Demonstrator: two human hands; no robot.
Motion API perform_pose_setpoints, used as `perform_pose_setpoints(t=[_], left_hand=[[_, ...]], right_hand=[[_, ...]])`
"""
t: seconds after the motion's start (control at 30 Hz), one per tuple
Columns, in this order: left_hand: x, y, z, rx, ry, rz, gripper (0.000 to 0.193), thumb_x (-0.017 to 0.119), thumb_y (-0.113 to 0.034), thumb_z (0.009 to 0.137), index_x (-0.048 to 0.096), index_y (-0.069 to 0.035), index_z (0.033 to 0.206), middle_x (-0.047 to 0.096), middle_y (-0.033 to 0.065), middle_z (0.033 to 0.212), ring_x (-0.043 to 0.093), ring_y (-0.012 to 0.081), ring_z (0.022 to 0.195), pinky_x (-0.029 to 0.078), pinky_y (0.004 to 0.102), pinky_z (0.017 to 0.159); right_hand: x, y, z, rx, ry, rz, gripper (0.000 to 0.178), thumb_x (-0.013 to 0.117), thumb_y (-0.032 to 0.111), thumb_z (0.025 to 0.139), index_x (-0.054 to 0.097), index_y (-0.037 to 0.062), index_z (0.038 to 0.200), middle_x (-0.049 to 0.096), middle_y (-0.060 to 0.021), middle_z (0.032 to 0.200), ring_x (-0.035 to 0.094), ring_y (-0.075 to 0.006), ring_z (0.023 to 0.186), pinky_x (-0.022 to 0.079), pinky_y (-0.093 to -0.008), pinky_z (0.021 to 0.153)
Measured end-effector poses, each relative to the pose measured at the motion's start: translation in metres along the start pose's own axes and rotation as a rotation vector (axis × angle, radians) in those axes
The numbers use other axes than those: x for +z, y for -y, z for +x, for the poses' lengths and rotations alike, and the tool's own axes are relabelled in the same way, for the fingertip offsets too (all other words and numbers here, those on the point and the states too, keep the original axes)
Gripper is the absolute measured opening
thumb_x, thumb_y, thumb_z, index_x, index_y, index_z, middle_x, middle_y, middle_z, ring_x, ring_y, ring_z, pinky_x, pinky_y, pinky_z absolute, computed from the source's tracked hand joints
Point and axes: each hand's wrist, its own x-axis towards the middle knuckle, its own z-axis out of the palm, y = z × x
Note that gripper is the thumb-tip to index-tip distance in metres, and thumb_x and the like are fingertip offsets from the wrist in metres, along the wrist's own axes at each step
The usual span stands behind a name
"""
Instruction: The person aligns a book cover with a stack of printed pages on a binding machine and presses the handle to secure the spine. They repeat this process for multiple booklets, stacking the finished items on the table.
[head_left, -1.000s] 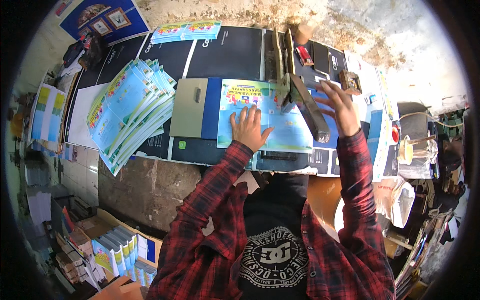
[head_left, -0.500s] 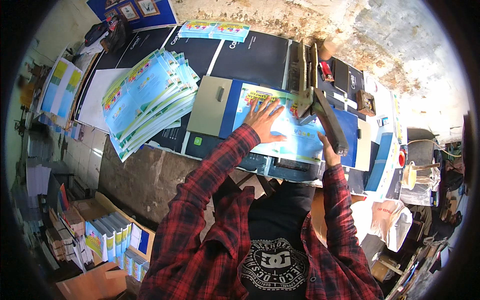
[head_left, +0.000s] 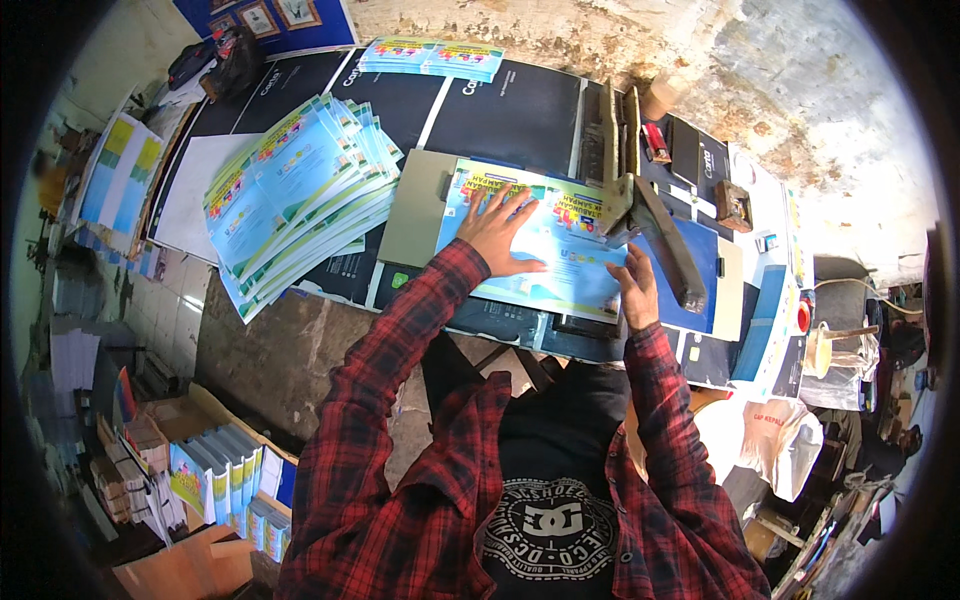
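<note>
A printed sheet (head_left: 570, 250), light blue with yellow and green bands, lies on a flat blue-and-beige bed (head_left: 410, 215) on the table. My left hand (head_left: 497, 237) rests flat on its left half, fingers spread and thumb pointing right. At the sheet's right edge, my right hand (head_left: 638, 287) has its fingers loosely bent and apart, the fingertips touching the edge. A dark metal lever (head_left: 668, 245), jointed to upright metal rails (head_left: 620, 130), slants over the bed just beyond and right of my right hand. The sheet's far right corner runs close beneath the lever's joint.
A fanned stack of similar sheets (head_left: 300, 195) covers the table's left part. Another pile (head_left: 432, 58) lies at the back near the wall. A red stapler-like object (head_left: 655, 142) and a small wooden block (head_left: 733, 205) sit right of the rails. Boxed booklets (head_left: 215, 470) stand lower left.
The printed sheet has slid left from under the lever, uncovering more blue bed on the right. My left hand moved left with it; my right fingers came over to its edge.
</note>
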Motion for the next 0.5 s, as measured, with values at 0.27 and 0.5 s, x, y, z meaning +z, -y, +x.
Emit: perform_pose_setpoints(t=[0.27,0.5], left_hand=[[-0.002,0.002,0.003,0.005,0.007,0.016,0.108,0.06,-0.083,0.07,0.041,-0.012,0.148,0.032,0.0102,0.157,0.021,0.0335,0.148,0.011,0.063,0.117],[-0.003,0.001,0.003,-0.016,0.028,0.041,0.111,0.061,-0.085,0.068,0.042,-0.012,0.148,0.035,0.0125,0.156,0.023,0.0343,0.148,0.01,0.0595,0.119]], right_hand=[[-0.066,0.113,0.029,-0.147,-0.095,-0.141,0.061,0.044,0.05,0.101,0.041,0.015,0.151,0.049,-0.0068,0.145,0.052,-0.0215,0.125,0.051,-0.0413,0.088],[-0.009,0.192,-0.007,-0.474,0.161,-0.977,0.084,0.05,0.058,0.095,0.038,-0.0113,0.141,0.043,-0.0357,0.142,0.049,-0.0474,0.128,0.043,-0.0445,0.106]])
